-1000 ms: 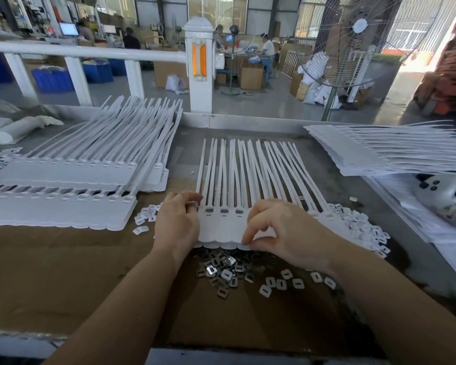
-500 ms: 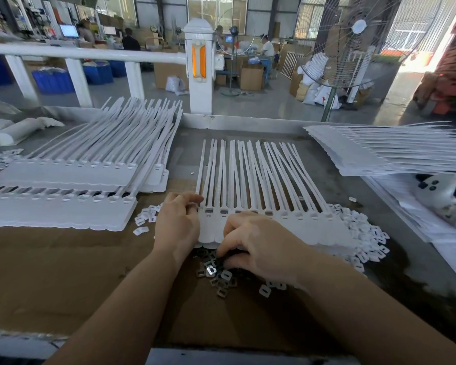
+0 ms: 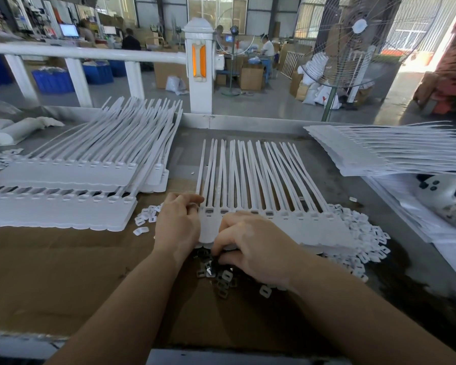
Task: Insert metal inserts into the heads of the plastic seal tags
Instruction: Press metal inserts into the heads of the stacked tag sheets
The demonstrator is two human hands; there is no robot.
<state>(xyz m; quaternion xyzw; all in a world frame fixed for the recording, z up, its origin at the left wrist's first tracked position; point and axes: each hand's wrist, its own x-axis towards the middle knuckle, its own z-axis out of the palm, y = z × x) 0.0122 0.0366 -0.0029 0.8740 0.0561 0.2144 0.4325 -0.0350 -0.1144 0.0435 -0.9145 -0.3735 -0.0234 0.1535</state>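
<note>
right hand (image 3: 250,248) fingertips buried in metal inserts (image 3: 223,279), grasp unclear, tag stack (image 3: 406,156) cropped right

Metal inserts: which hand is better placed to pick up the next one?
Right. The right hand is already over the metal inserts, fingertips curled down among them. The left hand rests at the left edge of the tag strip.

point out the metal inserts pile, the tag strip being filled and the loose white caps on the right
metal inserts (image 3: 223,279), head view, middle of the visible pile
tag strip (image 3: 300,225), head view, flat head section
white caps (image 3: 363,243), head view, middle of the heap
</note>
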